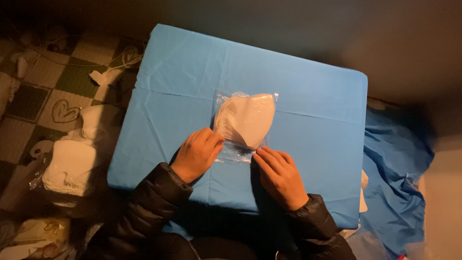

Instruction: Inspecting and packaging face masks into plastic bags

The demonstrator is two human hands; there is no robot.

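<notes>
My black padded sleeves [159,192] come in from the bottom edge, and both my hands rest on the worktop draped in a smooth blue sheet [308,96]. My left hand [196,154] is curled, its fingers [214,139] pressing on the near left edge of a clear crinkled plastic bag [236,153] that lies flat in the middle of the sheet. My right hand [280,175] lies flatter, its fingertips [262,153] pinching or pressing the bag's near right corner; I cannot tell whether they grip the film or merely hold it down. Inside the bag sits a stack of white cone-shaped paper pieces [248,118], pointed end toward me, wide end away. I judge that I am working at the bag's near edge, at its opening or seal. The next move calls for a firm hold on the thin film with both hands while keeping the stack from sliding. Farther left, on the chequered floor [29,101], lies another white pile in plastic [70,166].
</notes>
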